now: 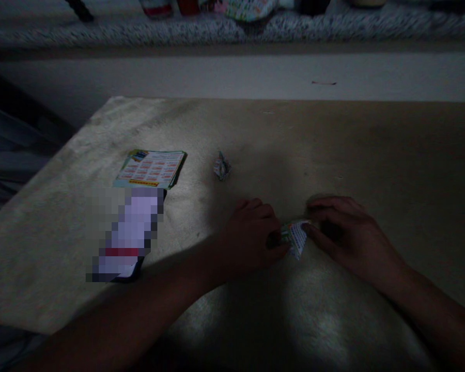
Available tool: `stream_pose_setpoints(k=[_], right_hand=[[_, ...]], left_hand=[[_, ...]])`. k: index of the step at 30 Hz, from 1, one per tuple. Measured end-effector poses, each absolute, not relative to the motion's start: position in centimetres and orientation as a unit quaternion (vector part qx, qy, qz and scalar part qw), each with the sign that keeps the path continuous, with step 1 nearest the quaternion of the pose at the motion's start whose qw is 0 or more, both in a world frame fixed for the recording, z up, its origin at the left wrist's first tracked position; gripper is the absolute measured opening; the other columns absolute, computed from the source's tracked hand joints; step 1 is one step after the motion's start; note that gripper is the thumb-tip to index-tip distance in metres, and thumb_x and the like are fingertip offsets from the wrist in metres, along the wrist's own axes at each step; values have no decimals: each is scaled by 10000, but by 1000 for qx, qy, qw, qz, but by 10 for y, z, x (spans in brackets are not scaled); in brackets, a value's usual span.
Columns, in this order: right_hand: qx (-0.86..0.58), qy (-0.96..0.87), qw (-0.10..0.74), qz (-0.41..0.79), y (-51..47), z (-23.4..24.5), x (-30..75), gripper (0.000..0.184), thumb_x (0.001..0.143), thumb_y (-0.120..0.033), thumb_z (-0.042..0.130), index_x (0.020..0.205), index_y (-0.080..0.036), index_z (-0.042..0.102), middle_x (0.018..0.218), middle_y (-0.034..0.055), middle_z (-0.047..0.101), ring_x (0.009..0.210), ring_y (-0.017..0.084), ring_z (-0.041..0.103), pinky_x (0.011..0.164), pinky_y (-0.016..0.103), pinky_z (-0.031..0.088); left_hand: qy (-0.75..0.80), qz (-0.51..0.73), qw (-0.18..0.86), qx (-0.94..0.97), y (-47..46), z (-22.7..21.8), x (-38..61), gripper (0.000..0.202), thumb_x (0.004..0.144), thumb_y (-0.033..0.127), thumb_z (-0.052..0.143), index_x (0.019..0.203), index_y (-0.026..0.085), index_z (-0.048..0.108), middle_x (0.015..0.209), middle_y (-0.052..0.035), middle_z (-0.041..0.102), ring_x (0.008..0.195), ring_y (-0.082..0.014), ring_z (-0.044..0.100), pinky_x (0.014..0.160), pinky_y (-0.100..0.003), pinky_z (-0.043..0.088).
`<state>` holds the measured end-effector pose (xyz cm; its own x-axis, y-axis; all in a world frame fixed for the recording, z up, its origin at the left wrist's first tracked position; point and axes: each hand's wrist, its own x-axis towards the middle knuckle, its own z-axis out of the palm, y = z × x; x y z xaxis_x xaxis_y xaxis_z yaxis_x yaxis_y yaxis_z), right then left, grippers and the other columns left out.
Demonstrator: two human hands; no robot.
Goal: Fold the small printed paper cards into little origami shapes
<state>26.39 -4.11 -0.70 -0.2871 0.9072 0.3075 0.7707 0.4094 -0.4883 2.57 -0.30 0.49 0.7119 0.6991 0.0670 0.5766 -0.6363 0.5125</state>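
Observation:
A small piece of folded printed paper (297, 239), with a pointed lower corner, is between my two hands just above or on the table. My left hand (253, 235) has its fingers curled and pinches the paper's left edge between thumb and fingers. From the other side, my right hand (344, 227) grips the upper right corner with its thumb in front and fingers behind. Part of the paper is hidden under the fingertips. Farther back lies a small folded paper piece (221, 167) with similar print.
On the left of the pale table (201, 119) lies a stack of printed cards (151, 169). A phone (129, 232) with a blurred-out screen lies in front of it. Behind the table runs a speckled stone ledge (112, 35) with several items on it. The light is dim.

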Motion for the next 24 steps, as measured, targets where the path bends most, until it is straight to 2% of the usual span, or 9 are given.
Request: stream_pose_setpoints(k=[4, 8, 9, 12, 14, 17, 19, 21, 24], right_hand=[[-511, -766, 326, 213, -43, 2, 255, 47, 906, -238, 656, 877, -223, 690, 874, 42, 715, 845, 202, 674, 765, 379, 539], [-503, -724, 355, 310, -49, 5, 247, 47, 892, -244, 682, 867, -217, 710, 824, 25, 715, 730, 152, 677, 643, 282, 536], [-506, -711, 361, 330, -51, 5, 245, 50, 882, -253, 695, 856, -215, 713, 807, 22, 718, 702, 147, 675, 618, 270, 531], [-527, -646, 380, 400, -55, 8, 237, 93, 832, -297, 753, 817, -211, 721, 754, 15, 727, 650, 145, 674, 579, 249, 535], [-526, -590, 397, 467, -54, 9, 235, 116, 824, -325, 763, 835, -212, 739, 760, 19, 741, 667, 150, 691, 598, 247, 556], [-480, -500, 433, 576, -51, 11, 238, 185, 879, -373, 698, 908, -204, 767, 729, 33, 740, 672, 164, 702, 611, 267, 574], [-451, -460, 426, 635, -49, 11, 242, 224, 847, -407, 728, 890, -192, 773, 689, 36, 727, 630, 168, 691, 598, 281, 579], [-437, -457, 393, 667, -48, 11, 244, 232, 828, -413, 751, 830, -181, 770, 691, 43, 725, 624, 163, 684, 590, 274, 574], [-431, -481, 345, 681, -51, 12, 245, 231, 841, -393, 748, 779, -172, 767, 695, 50, 725, 640, 156, 679, 582, 253, 562]], left_hand=[[378, 128, 243, 884, -4, 10, 28, 275, 829, 440, 696, 846, 175, 621, 887, -42, 656, 893, -219, 583, 884, -386, 409], [375, 134, 275, 875, 0, 20, 25, 428, 803, 380, 728, 1153, 172, 596, 1004, -49, 695, 937, -228, 612, 912, -383, 421], [346, 119, 287, 885, 2, 23, 24, 408, 830, 364, 710, 1180, 184, 604, 1042, -48, 703, 973, -229, 617, 927, -379, 414], [279, 83, 337, 895, 9, 30, 20, 176, 901, 327, 631, 984, 189, 700, 894, -15, 703, 872, -185, 628, 865, -330, 421], [276, 77, 408, 867, 12, 31, 17, 246, 936, 364, 589, 872, 163, 715, 757, 4, 654, 728, -139, 596, 725, -276, 422], [308, 88, 557, 766, 11, 28, 14, 373, 932, 472, 589, 876, 126, 713, 684, 14, 615, 619, -103, 549, 570, -220, 389], [310, 95, 640, 697, 8, 25, 13, 380, 902, 475, 638, 940, 106, 720, 744, -12, 669, 652, -114, 592, 584, -214, 433], [291, 101, 707, 637, 4, 24, 15, 369, 903, 430, 655, 1026, 90, 728, 872, -67, 730, 742, -147, 656, 662, -241, 498], [269, 117, 762, 577, -2, 26, 19, 351, 921, 403, 647, 1058, 93, 739, 983, -114, 759, 827, -173, 703, 750, -267, 537]])
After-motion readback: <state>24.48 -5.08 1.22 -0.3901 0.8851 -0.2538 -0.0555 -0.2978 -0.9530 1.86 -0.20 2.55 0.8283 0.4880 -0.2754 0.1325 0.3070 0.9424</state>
